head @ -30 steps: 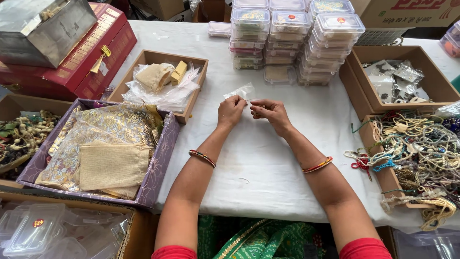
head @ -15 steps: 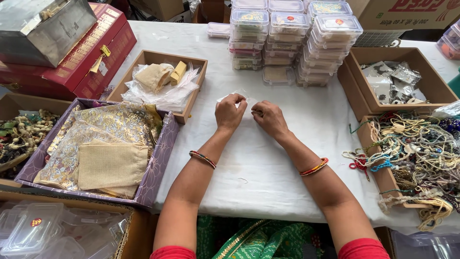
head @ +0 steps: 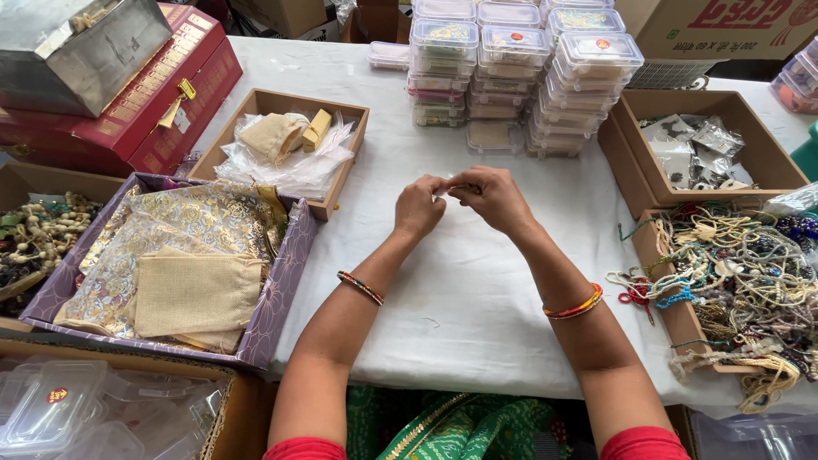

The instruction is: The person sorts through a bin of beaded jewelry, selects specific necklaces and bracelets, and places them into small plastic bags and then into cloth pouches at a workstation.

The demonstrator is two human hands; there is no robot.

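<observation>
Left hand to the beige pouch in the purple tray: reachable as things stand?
Probably yes. The beige pouch lies uncovered on top in the purple tray, just beside the left forearm. But the left hand is now pinching something small together with the right hand, so it would have to let go first.

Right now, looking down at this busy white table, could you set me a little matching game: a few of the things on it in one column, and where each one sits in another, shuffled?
Things:
1. stacked clear plastic lidded boxes
2. plain beige cloth pouch
3. tangle of beaded strings and cords
4. dull grey metal box

Places:
A. in the purple tray, on gold patterned fabric
B. at the far middle of the table, beyond the two hands
C. on top of the red case, far left
D. in the cardboard tray at the right edge

Pairs: 1-B, 2-A, 3-D, 4-C
</observation>
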